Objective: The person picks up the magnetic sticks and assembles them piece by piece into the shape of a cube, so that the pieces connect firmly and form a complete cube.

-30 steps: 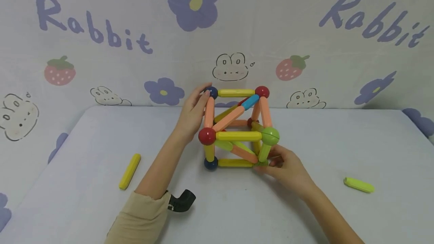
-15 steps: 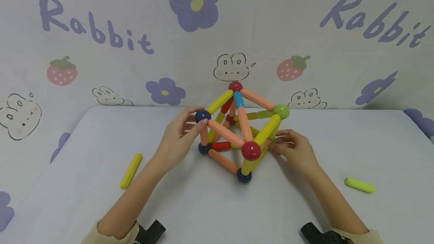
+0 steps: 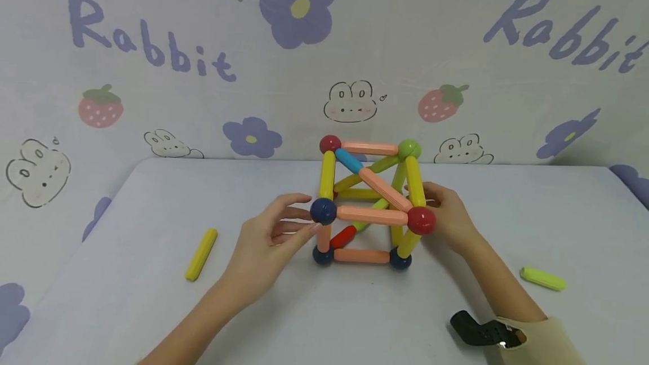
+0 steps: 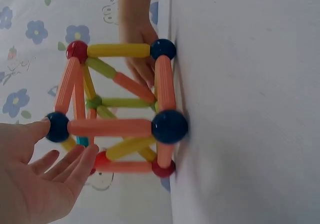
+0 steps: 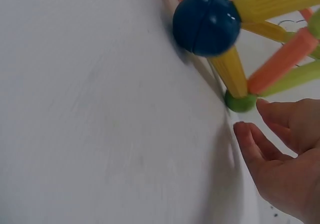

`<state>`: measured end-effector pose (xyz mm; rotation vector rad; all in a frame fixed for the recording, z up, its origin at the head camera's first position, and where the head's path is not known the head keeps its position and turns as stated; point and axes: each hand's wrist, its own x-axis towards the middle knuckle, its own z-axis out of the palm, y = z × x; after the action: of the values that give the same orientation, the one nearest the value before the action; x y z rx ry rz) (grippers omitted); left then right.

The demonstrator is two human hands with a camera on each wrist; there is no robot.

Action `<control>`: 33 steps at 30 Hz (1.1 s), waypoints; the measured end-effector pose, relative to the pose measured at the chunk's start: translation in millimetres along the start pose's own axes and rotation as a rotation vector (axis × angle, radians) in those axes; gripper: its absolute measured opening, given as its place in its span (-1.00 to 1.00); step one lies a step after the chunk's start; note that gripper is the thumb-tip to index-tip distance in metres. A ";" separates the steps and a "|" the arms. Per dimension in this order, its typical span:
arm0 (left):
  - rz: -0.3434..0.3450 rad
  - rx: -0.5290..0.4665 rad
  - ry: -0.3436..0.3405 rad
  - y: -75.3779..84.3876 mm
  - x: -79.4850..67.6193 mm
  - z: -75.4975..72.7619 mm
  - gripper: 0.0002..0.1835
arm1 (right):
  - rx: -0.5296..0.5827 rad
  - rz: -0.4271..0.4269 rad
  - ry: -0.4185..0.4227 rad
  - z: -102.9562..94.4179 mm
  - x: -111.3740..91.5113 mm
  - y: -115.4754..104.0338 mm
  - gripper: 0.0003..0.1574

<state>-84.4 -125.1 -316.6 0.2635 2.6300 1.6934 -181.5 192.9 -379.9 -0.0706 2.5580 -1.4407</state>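
Note:
A cube frame (image 3: 372,216) of coloured magnetic sticks and balls stands on the table, with diagonal sticks across its top and lower faces. Its front upper corners are a blue ball (image 3: 323,210) and a red ball (image 3: 422,220). My left hand (image 3: 269,241) is at the blue ball; in the left wrist view the thumb touches that ball and the other fingers are extended, apart from it. My right hand (image 3: 451,216) is behind the right side, partly hidden by the frame in the head view. In the right wrist view its fingertips are beside a lower green ball (image 5: 241,101), with thumb and fingers apart.
A loose yellow stick (image 3: 201,254) lies on the table at the left. On the right lies a short lime-green stick (image 3: 542,279). A printed cloth (image 3: 284,78) hangs behind the table's back edge. A black wrist device (image 3: 481,331) shows at the right sleeve.
The cube frame has turned about a quarter turn counterclockwise, seen from above. My left hand has come forward with the blue corner, and my right hand has moved farther back.

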 end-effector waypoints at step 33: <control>-0.337 0.403 0.080 -106.7 -27.3 -105.2 -0.53 | -0.531 -0.009 0.113 -106.5 -106.2 88.4 -0.54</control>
<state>-82.1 -267.2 -371.5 -0.2435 2.8471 1.0917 -93.8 343.7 -385.2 -0.0803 2.9640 -0.7491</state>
